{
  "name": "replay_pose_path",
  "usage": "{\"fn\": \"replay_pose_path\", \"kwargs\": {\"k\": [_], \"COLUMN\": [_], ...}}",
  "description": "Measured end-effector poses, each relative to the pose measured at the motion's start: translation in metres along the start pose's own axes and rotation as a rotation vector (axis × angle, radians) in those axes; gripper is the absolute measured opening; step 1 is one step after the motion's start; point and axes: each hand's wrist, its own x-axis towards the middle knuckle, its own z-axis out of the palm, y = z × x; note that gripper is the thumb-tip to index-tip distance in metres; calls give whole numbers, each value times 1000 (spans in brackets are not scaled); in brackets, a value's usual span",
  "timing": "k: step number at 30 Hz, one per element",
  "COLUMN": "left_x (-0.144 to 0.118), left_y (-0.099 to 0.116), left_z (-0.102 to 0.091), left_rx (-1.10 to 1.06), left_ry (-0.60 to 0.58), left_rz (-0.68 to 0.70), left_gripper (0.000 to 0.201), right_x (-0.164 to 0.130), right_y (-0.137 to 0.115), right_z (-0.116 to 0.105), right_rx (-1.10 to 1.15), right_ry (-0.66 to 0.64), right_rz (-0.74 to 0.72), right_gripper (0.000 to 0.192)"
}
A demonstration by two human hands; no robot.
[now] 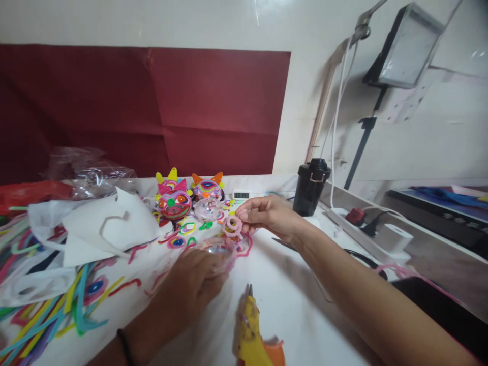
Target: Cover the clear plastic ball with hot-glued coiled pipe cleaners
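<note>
My left hand [194,277] is closed around a clear, rounded plastic piece [223,250] with pink trim along its edge. Just above it, my right hand [263,216] pinches a pink ring [232,226], seemingly bent from a fuzzy strip, between thumb and fingertips. A pink angular outline [246,245] lies on the table behind the plastic piece. Nearest me rests a yellow glue gun [251,325] with an orange trigger, its nozzle pointing away. Farther back sit two colorful decorated animal heads, one with pink and yellow ears [173,201], the other with orange ears [208,188].
Loose colored strips [68,310] and white paper [110,226] cover the left side. Small colored shapes [186,227] are scattered centrally. A black cup [310,188], a small digital display [241,195] and a power strip [354,234] stand at the back and right.
</note>
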Motion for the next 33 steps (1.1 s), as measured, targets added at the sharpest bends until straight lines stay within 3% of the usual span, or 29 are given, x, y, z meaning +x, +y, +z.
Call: {"fn": "replay_pose_path", "kwargs": {"k": [4,8,11,19,26,33], "left_x": [3,5,8,11,13,16], "left_y": [2,5,7,15,14,16], "left_z": [-6,-6,-7,-17,-19,-17], "left_rx": [-185,-387,-656,-1080,-1433,-1592], "left_ry": [117,251,260,219,460,477], "left_rz": [-190,-407,-579,-677,-692,-659], "left_gripper": [24,12,17,27,11,9], "right_x": [-3,-6,-8,-11,-10,-7], "right_y": [-1,0,-1,2,3,6], "right_z": [12,23,30,40,38,36], "right_rx": [-18,-55,-89,-196,-224,-341], "right_ry": [-61,-67,-64,-95,-92,-82], "right_rz": [0,-14,-42,-110,-67,-3], "right_gripper": [30,34,35,29,20,6]}}
